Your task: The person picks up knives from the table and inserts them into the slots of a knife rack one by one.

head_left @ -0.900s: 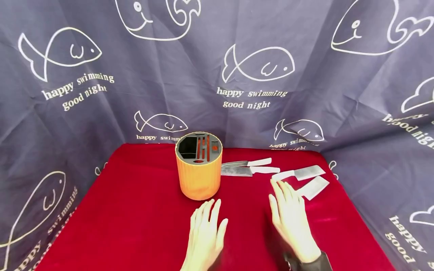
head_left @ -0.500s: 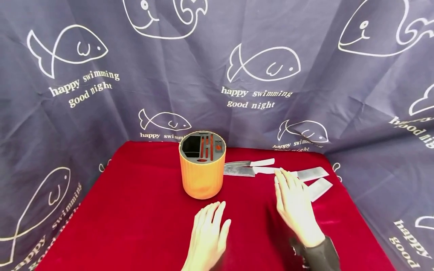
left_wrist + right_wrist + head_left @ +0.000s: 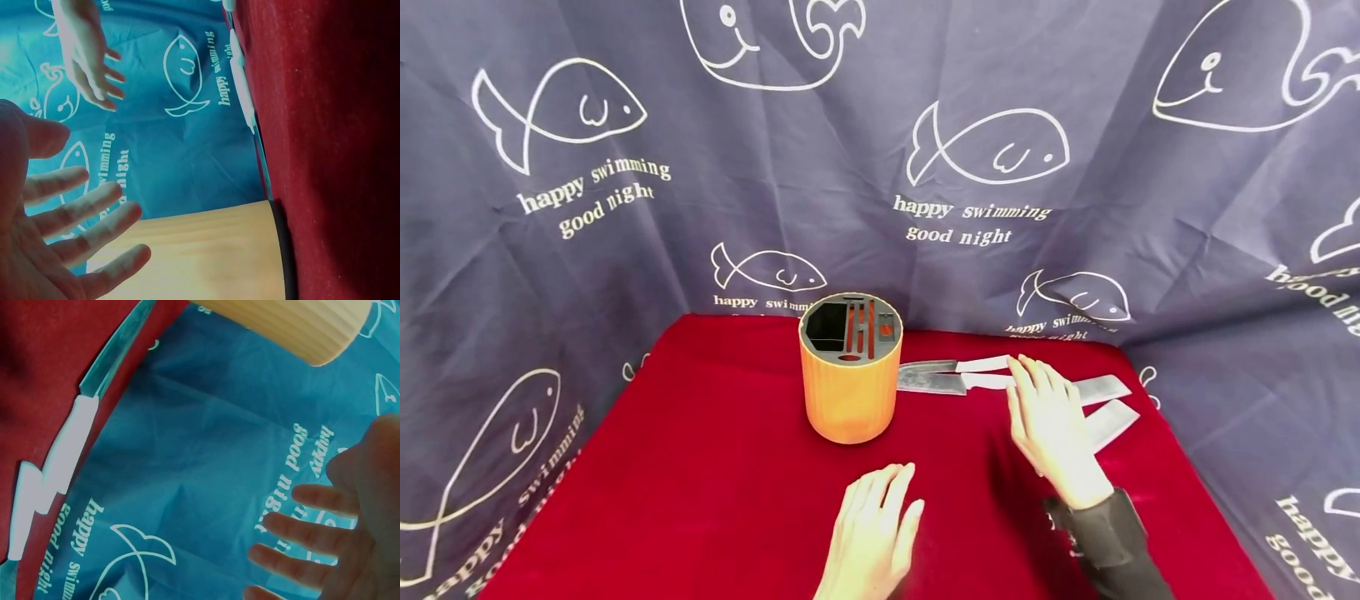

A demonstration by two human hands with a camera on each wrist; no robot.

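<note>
In the head view my left hand (image 3: 874, 532) hovers in front of the orange knife block (image 3: 850, 400), fingers spread and holding nothing. The block stands upright, with a dark slotted top. My right hand (image 3: 1054, 423) reaches over the right side of the table, above the knives and apart from them in the right wrist view, its fingers loosely extended. Two knives with white handles (image 3: 988, 381) lie to the right of the block, the tips of their blades (image 3: 932, 382) hidden behind it. Two cleavers (image 3: 1108, 423) lie farther right, their handles covered by my right hand.
A red cloth (image 3: 715, 467) covers the table. Behind and at both sides hangs a grey-blue curtain (image 3: 820, 183) with white fish drawings and lettering, close to the table's back edge.
My right hand has moved forward, away from me, over the knife handles. My left hand has shifted slightly right and nearer to me. The knives and the block stay in place.
</note>
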